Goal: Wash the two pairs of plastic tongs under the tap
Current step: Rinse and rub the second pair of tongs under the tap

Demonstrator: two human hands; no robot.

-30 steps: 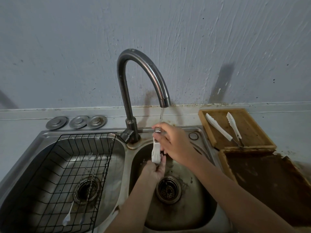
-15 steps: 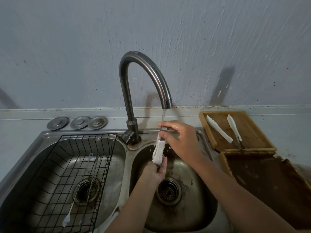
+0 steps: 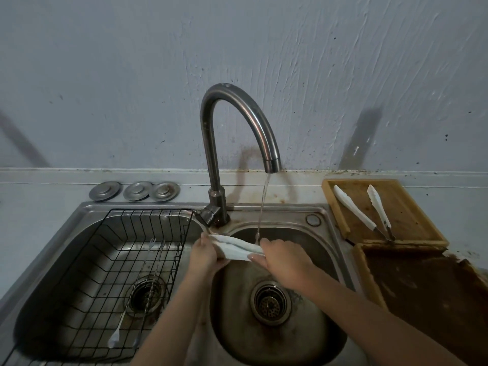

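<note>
Head view: both hands' fingers [image 3: 253, 257] grip flat white plastic tongs [image 3: 235, 249] under water.

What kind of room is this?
Most likely a home kitchen: a steel double sink with a running tap, a wire dish rack, and a wooden board on the counter.

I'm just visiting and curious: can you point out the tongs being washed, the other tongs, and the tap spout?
tongs being washed [image 3: 237, 249], head view, on the white middle part.
spare tongs [image 3: 353, 210], head view, on the left white arm.
tap spout [image 3: 272, 163], head view, on the outlet end.
</note>
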